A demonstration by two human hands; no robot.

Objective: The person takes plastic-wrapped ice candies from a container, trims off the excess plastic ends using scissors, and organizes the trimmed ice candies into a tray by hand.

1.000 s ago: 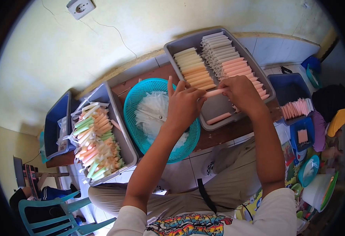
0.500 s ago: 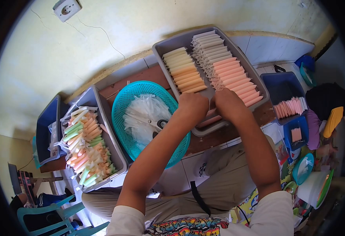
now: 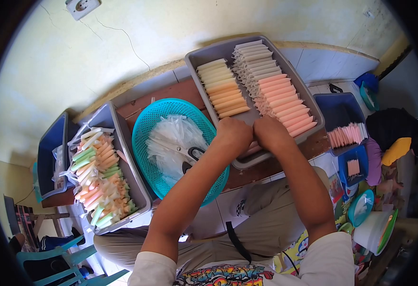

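Note:
My left hand [image 3: 235, 134] and my right hand [image 3: 271, 132] meet, knuckles up, over the near end of a grey tray [image 3: 317, 112]. Both are closed, and their fingers are turned down out of sight, so what they hold cannot be made out. Part of a pink tube [image 3: 252, 149] shows just below them. Inside the tray lie a row of yellow and orange tubes [image 3: 227, 95] on the left and a longer row of whitish and pink tubes [image 3: 285, 97] on the right.
A turquoise basket [image 3: 140, 138] holds clear plastic sleeves [image 3: 163, 148] and scissors [image 3: 175, 148]. Further left, a grey bin [image 3: 144, 198] contains mixed coloured tubes [image 3: 99, 171], beside a blue bin [image 3: 47, 178]. Blue containers [image 3: 325, 100] stand at right. A turquoise chair [image 3: 75, 257] is lower left.
The pink tube stretched between my fingers a second ago is now hidden. My hands have come together and lowered over the tray's near end, and the view has shifted slightly.

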